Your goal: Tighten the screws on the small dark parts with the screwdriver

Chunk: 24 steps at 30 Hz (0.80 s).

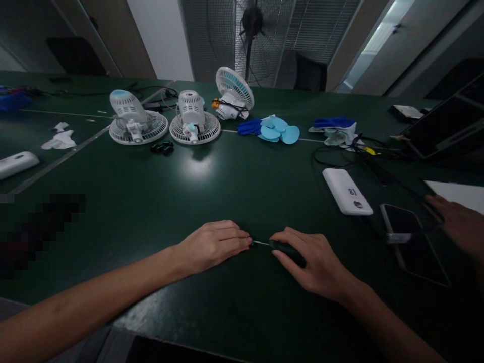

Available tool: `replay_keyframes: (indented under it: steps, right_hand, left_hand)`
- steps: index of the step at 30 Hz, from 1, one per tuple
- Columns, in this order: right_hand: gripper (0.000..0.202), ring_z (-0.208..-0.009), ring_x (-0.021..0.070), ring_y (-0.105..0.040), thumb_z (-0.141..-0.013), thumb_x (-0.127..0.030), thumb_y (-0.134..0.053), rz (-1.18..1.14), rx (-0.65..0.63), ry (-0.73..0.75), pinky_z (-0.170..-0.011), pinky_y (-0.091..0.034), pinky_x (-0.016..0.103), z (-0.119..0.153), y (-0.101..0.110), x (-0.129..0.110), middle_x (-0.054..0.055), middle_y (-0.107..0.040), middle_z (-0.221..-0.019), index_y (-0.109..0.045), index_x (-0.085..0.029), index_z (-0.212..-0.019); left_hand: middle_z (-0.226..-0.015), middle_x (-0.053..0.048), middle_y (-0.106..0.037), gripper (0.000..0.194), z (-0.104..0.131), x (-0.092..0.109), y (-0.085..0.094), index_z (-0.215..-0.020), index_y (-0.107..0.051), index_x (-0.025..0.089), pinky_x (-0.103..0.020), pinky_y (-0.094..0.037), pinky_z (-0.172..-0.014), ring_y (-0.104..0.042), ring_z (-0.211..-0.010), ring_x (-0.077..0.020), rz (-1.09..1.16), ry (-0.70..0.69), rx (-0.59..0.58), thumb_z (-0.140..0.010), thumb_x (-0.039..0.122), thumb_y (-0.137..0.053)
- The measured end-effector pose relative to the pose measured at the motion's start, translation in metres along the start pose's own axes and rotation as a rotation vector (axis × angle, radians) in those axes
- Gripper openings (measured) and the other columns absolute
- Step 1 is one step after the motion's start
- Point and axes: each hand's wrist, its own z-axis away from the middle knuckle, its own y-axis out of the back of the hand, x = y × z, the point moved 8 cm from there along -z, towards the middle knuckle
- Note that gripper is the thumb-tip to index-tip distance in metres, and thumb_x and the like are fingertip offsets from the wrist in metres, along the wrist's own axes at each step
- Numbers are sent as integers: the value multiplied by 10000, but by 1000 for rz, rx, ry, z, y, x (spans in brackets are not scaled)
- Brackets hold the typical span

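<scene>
My right hand point(315, 259) is closed around the dark handle of a screwdriver point(289, 251), which lies low over the green table with its thin metal shaft pointing left. At the shaft's far end, my left hand point(217, 242) rests on the table, fingers pressed together. A small dark green piece point(253, 243) shows at its fingertips, by the screwdriver's tip. Most of that piece is hidden, so its kind cannot be made out.
Two white fans point(130, 118) point(192, 118) lie face down at the back, beside a tilted fan point(232, 96). Dark small parts point(162, 147), blue fan blades point(280, 130) and gloves point(335, 130) lie nearer. At right are a white power bank point(347, 191), a phone point(416, 244) and another person's hand point(459, 222).
</scene>
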Motion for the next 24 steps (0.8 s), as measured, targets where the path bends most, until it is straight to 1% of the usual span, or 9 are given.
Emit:
replay_keyframes:
  steps: [4,7,11,16,21,24]
  right_hand:
    - [241,-854,174,-668,-1015,-299,-543,17,-13,-6,-726,-454,310,1,-3,0,27,-690,-1032,-575,-242,-1248]
    - [253,-852,173,-671,-1025,-311,-534,11,-12,-4,-727,-454,311,2,-4,1,27,-689,-1028,-565,-247,-1268]
    - [249,-852,172,-674,-1032,-312,-525,19,3,9,-728,-454,311,2,-4,2,27,-688,-1033,-559,-252,-1272]
    - [274,-899,179,-683,-1041,-320,-514,51,-3,1,-724,-460,306,2,-6,4,27,-692,-1098,-542,-278,-1310]
    - [259,-852,169,-681,-1031,-308,-527,26,38,1,-712,-475,293,2,-2,3,28,-700,-1056,-558,-260,-1284]
    - [235,-828,159,-678,-1030,-300,-526,-18,79,-21,-701,-488,285,2,2,6,25,-698,-1031,-570,-247,-1255]
  left_hand:
    - [-1124,-128,-726,237,-1,-1,-1,-1216,-668,89,-341,-601,-912,-677,-1021,-198,19,20,-23,-1004,134,-573]
    - [-1109,-126,-722,232,-2,-2,-1,-1214,-666,90,-329,-597,-907,-676,-1012,-190,43,35,-38,-1009,142,-568]
    - [-1068,-115,-714,224,-2,-6,0,-1214,-647,100,-314,-594,-874,-668,-980,-180,88,86,-42,-1019,173,-565]
    - [-1055,-104,-708,205,0,-10,-2,-1201,-642,115,-318,-585,-877,-663,-979,-179,133,128,-52,-1021,184,-571]
    - [-1072,-98,-706,156,0,-12,0,-1140,-652,127,-321,-580,-899,-667,-1010,-178,164,147,-45,-1024,179,-561]
    - [-1066,-100,-704,140,-2,-12,1,-1103,-652,126,-314,-583,-882,-672,-993,-175,158,158,-49,-1028,193,-555]
